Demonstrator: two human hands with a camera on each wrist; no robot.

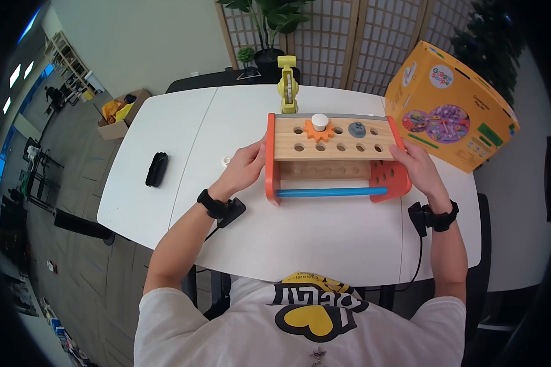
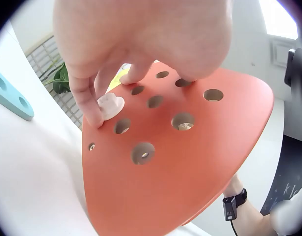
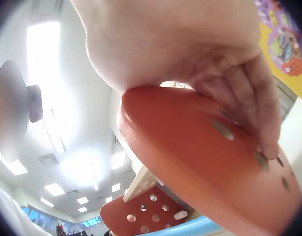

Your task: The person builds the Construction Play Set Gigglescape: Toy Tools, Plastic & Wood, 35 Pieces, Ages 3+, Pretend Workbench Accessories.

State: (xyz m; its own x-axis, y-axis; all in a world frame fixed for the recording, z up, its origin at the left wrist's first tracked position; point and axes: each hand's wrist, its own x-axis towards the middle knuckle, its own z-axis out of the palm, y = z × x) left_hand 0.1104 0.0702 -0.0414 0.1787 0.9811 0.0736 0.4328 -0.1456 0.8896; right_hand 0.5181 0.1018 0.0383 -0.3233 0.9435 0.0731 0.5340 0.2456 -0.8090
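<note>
A toy workbench (image 1: 333, 154) with a wooden, hole-drilled top, red side panels and a blue rod (image 1: 330, 192) sits between both hands. My left hand (image 1: 243, 168) holds its left panel (image 2: 190, 147), fingertips against the outer face. Right by one of those fingertips is a small white plastic piece (image 2: 110, 105). On the other side, my right hand (image 1: 419, 165) grips the right panel (image 3: 190, 132), fingers along its outside and palm over the edge. On the top are an orange gear (image 1: 319, 131) under a white knob (image 1: 319, 120) and a grey piece (image 1: 357, 129).
Behind the workbench stands a yellow upright toy part (image 1: 287, 85). A large yellow box (image 1: 453, 104) leans at the back right. To the left lie a black case (image 1: 157, 169) and a small white ring (image 1: 226, 161). A turquoise strip (image 2: 11, 96) shows in the left wrist view.
</note>
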